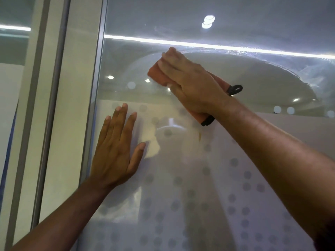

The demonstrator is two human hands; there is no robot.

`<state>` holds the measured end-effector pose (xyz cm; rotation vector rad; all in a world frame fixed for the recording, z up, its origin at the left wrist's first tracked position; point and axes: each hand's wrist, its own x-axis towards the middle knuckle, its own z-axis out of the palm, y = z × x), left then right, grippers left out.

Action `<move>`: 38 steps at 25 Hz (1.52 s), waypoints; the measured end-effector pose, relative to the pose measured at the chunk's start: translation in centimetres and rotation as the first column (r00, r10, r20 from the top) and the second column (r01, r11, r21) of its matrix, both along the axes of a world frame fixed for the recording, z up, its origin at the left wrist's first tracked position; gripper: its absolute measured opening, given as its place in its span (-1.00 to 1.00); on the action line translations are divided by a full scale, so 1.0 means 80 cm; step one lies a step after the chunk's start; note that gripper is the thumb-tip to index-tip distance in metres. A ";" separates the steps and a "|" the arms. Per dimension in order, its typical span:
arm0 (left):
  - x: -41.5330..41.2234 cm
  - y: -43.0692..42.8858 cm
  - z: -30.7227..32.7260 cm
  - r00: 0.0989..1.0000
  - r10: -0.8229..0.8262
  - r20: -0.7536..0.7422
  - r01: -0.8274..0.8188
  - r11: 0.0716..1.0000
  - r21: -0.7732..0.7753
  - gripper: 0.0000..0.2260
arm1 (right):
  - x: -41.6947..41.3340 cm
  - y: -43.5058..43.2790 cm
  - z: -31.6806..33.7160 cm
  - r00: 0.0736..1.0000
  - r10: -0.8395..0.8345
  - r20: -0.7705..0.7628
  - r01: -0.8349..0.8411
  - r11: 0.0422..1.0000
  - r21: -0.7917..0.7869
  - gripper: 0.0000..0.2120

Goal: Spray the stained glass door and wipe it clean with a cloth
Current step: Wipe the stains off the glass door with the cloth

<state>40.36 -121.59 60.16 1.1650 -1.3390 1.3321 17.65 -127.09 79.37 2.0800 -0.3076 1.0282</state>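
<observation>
The glass door [226, 169] fills most of the view, with frosted dots over its lower half and wet smears across the top. My right hand [188, 82] presses a folded orange cloth [156, 74] flat against the glass in the upper middle; the cloth's black trim and hanging loop stick out beside my wrist. Lower and to the left, my left hand [117, 147] lies flat on the glass with its fingers spread, holding nothing. A small yellowish stain [199, 136] shows on the glass just under the cloth. No spray bottle is in view.
A metal door edge [98, 73] runs down the left side of the pane. Beyond it stand a pale frame and a grey post [52, 105]. Ceiling lights and a bright strip reflect in the upper glass.
</observation>
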 end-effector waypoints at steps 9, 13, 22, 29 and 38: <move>0.011 -0.006 -0.002 0.979 -0.206 -0.001 0.206 0.978 -0.039 -0.28 | -0.040 -0.010 -0.126 0.942 0.135 -0.306 -0.159 0.986 -0.055 -0.53; 0.007 0.000 0.000 0.979 -0.202 -0.014 0.202 0.979 -0.019 -0.28 | -0.038 -0.022 -0.207 0.914 0.193 -0.357 -0.234 0.969 -0.076 -0.59; 0.029 0.030 -0.009 1.000 0.015 -0.016 -0.015 0.999 0.045 -0.30 | -0.104 -0.056 -0.236 0.981 0.122 0.154 -0.111 0.991 -0.078 -0.53; 0.056 0.027 -0.016 0.995 0.096 0.011 -0.096 0.995 0.030 -0.37 | -0.136 -0.053 -0.124 0.671 -0.091 0.736 -0.204 0.931 0.302 -0.46; 0.065 0.022 -0.019 0.998 0.059 0.026 -0.059 0.998 0.010 -0.38 | 0.011 -0.002 -0.007 0.850 0.006 0.527 -0.080 0.990 0.117 -0.49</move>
